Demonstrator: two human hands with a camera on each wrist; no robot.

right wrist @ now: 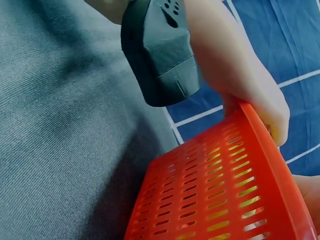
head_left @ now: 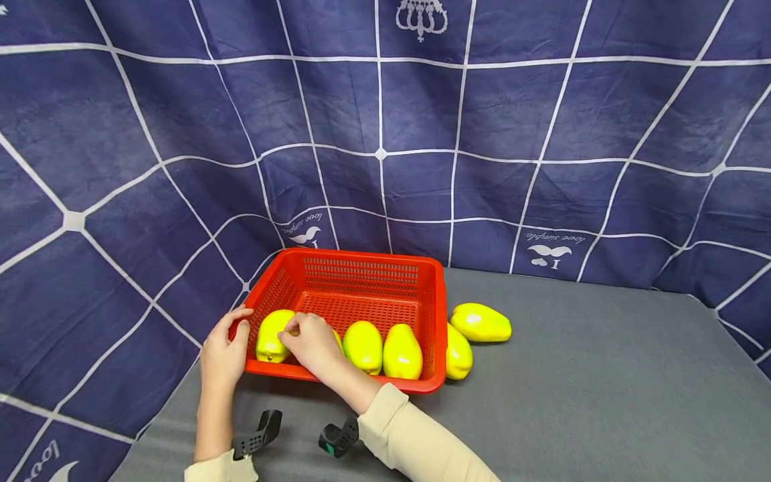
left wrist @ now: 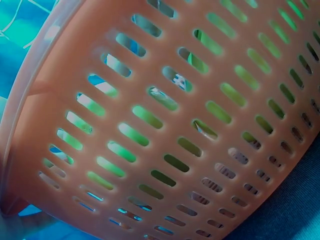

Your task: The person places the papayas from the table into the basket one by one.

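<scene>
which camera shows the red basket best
The head view: it shows most of the red basket from above, with its rim and inside, and is partly blocked by hands and a forearm only. The left wrist view has a close-up of slotted wall; the right wrist view has slotted wall and rim, cut off at the bottom.

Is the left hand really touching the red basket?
Touching: the right wrist view shows the left hand gripping the red basket, bent over its rim.
</scene>
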